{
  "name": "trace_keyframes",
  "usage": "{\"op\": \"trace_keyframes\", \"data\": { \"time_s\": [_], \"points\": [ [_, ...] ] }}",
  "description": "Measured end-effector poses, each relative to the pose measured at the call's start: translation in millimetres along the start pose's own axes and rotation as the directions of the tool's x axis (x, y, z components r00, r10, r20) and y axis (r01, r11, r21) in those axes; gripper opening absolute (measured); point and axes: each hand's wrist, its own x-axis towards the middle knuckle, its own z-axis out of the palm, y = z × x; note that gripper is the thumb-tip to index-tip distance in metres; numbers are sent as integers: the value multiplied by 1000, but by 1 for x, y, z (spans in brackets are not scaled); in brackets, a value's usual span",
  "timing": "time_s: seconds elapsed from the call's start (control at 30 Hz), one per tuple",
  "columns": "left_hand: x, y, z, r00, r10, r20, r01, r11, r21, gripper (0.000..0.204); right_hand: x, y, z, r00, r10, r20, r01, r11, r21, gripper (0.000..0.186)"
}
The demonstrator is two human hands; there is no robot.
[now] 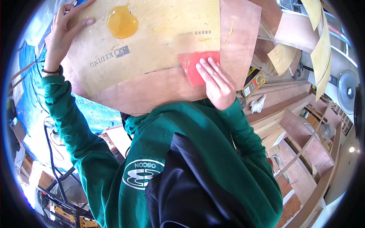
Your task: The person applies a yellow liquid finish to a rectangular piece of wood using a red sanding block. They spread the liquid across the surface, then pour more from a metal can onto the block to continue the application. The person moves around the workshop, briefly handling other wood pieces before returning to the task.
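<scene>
A tan laminate sheet (152, 41) with printing and fine ridges lies over a larger reddish plywood board (144, 89) in front of me. Amber glue (121, 23) sits in a thick puddle toward the sheet's far left, with thinner smears toward the right. My right hand (220, 89) grips a flat red spreader (191, 68), its fingers laid along the top. The spreader's blade rests at the sheet's near right edge, partly over bare plywood. At the far left, my left hand (62, 36) rests on the sheet's edge with thumb and fingers apart; some fingertips are cut off by the picture's border.
Right of the board stand a yellow-and-black can (253, 81) and a crumpled white rag (258, 104). Curved thin sheets (322, 53) hang at the upper right, near a fan (346, 91). Wooden compartments (304, 129) fill the right side. Blue sheeting (28, 91) and cables lie left.
</scene>
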Motion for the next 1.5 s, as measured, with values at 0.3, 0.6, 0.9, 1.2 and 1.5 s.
{"op": "trace_keyframes", "data": {
  "time_s": [0.3,0.6,0.9,1.2,1.5],
  "points": [
    [4,-5,1,1000,18,10,-18,1000,21,45,48,80,-63,964,225,-139,-238,967,-89,23],
    [4,-10,7,996,80,-44,-80,997,1,45,40,115,-54,976,215,-46,-217,975,-53,31],
    [2,-8,5,995,85,-48,-84,996,19,44,5,75,-92,909,311,278,-387,878,282,26],
    [5,5,2,990,131,-43,-129,990,50,48,31,22,-58,908,416,53,-419,906,66,17],
    [5,6,2,996,88,-17,-88,996,6,47,14,24,-45,987,76,142,-92,989,115,33]
  ]
}}
